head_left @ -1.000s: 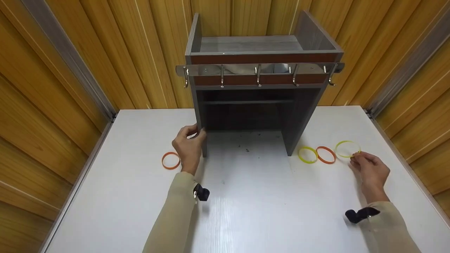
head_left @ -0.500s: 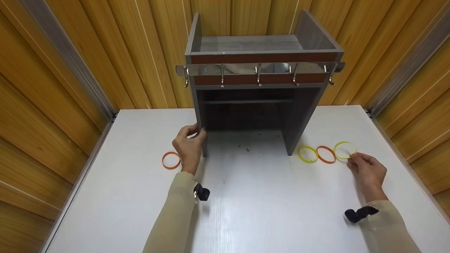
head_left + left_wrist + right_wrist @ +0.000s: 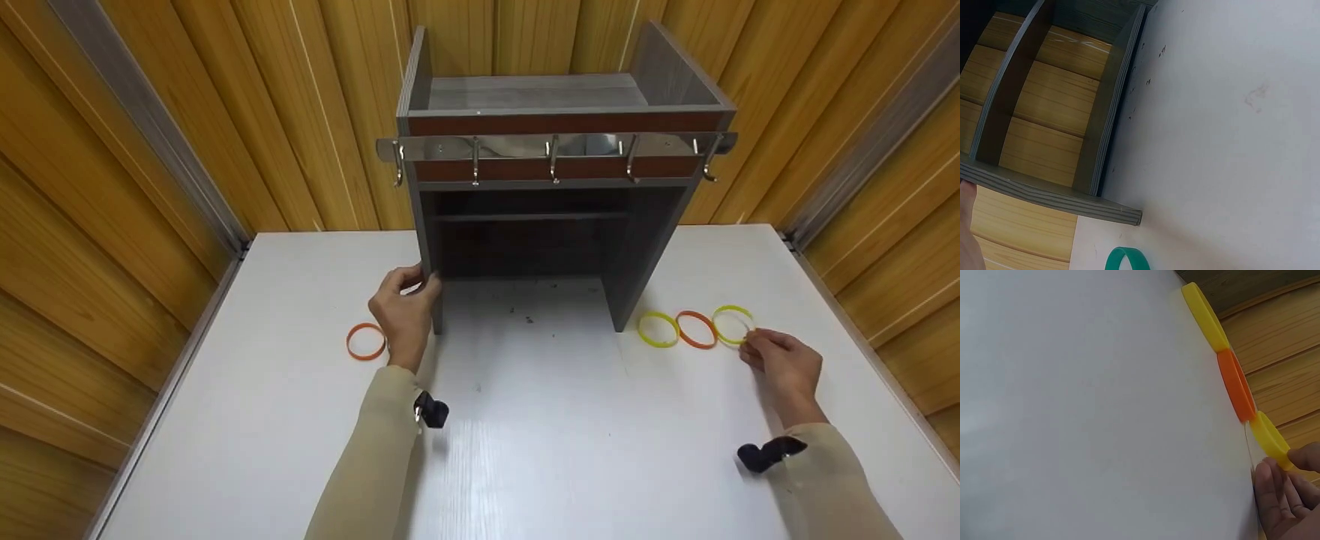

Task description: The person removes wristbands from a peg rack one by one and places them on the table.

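Observation:
My left hand (image 3: 403,315) grips the left side panel (image 3: 422,225) of a grey wooden rack (image 3: 532,94) low down, thumb at its front edge. In the left wrist view only part of that hand (image 3: 968,230) shows, against the panel. On the right, my right hand (image 3: 786,364) pinches a thin yellow ring (image 3: 731,307) between thumb and fingers. That ring's left side meets an orange ring (image 3: 699,346), which touches another yellow ring (image 3: 660,346) beside the rack's right panel. The right wrist view has the three rings in a row, the pinched one (image 3: 1270,437) nearest the hand.
A metal rail (image 3: 510,148) with several hooks runs across the rack's front. Another orange ring (image 3: 365,357) lies on the white table (image 3: 540,450) left of my left hand. The left wrist view shows a green ring (image 3: 1139,257) near the panel's end. Wood-look walls (image 3: 330,112) enclose the table.
My right hand has moved slightly left and toward me, bringing the yellow ring down against the orange ring. The left hand keeps its grip on the panel.

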The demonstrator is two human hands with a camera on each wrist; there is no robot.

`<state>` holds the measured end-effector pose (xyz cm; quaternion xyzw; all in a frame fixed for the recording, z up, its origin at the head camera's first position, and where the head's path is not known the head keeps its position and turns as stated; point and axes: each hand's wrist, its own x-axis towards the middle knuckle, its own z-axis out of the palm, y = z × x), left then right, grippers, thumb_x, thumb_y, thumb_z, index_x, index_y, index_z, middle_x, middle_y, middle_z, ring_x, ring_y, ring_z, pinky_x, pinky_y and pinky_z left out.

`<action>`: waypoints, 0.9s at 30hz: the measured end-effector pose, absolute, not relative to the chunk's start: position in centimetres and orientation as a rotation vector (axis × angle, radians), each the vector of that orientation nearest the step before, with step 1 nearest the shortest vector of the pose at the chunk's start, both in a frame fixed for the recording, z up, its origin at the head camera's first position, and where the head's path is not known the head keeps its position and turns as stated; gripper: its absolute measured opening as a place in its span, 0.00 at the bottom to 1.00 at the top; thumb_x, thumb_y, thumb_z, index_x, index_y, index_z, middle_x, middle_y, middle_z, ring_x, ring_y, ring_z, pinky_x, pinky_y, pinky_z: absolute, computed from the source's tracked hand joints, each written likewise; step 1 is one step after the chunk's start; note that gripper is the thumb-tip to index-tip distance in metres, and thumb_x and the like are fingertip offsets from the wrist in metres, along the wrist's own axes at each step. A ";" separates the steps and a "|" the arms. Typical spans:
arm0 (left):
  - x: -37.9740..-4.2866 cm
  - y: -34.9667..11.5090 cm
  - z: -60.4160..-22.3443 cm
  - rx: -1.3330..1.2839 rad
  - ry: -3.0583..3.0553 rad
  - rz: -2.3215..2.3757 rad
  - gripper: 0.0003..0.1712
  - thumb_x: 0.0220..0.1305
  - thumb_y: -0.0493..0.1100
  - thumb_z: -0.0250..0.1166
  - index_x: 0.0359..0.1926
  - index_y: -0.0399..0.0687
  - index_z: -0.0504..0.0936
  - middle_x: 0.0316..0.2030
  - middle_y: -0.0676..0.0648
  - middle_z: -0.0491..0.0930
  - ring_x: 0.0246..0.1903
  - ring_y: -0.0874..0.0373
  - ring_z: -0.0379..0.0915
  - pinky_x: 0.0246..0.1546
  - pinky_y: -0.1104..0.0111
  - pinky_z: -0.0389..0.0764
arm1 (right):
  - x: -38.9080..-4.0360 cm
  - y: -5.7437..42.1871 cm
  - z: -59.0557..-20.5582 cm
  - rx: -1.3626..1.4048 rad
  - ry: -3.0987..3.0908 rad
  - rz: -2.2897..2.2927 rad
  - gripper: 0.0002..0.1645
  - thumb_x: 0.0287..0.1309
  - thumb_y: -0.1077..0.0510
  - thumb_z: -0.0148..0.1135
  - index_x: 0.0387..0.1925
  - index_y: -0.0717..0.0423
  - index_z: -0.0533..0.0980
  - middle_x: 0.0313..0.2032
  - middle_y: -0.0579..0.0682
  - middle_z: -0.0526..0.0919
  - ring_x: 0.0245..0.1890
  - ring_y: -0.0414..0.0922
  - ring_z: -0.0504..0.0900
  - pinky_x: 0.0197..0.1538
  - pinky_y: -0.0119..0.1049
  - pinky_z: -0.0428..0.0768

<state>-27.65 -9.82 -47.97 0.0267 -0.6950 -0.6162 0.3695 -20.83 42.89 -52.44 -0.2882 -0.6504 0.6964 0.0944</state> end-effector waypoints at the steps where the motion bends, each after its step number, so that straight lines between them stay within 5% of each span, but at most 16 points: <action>1: -27.7 -9.8 -48.0 0.072 -1.786 -1.581 0.08 0.52 0.29 0.79 0.35 0.35 0.90 0.34 0.45 0.88 0.37 0.51 0.86 0.39 0.65 0.91 | -20.8 42.9 -52.5 -0.852 -1.954 2.046 0.16 0.71 0.63 0.67 0.56 0.63 0.76 0.30 0.41 0.87 0.31 0.36 0.89 0.40 0.28 0.89; 12: -27.4 -9.7 -48.1 0.079 -1.802 -1.615 0.09 0.52 0.29 0.80 0.36 0.36 0.90 0.36 0.46 0.88 0.39 0.51 0.86 0.41 0.62 0.91 | -20.5 42.9 -52.9 -0.870 -2.320 1.672 0.31 0.75 0.55 0.65 0.69 0.70 0.72 0.33 0.38 0.83 0.33 0.32 0.85 0.41 0.25 0.87; 27: -27.1 -10.7 -48.1 -0.049 -1.871 -1.534 0.09 0.54 0.27 0.78 0.38 0.34 0.90 0.37 0.43 0.88 0.41 0.49 0.88 0.41 0.60 0.92 | -20.1 43.1 -52.9 -0.814 -2.435 1.527 0.33 0.74 0.50 0.65 0.67 0.71 0.73 0.35 0.42 0.86 0.32 0.33 0.85 0.39 0.21 0.85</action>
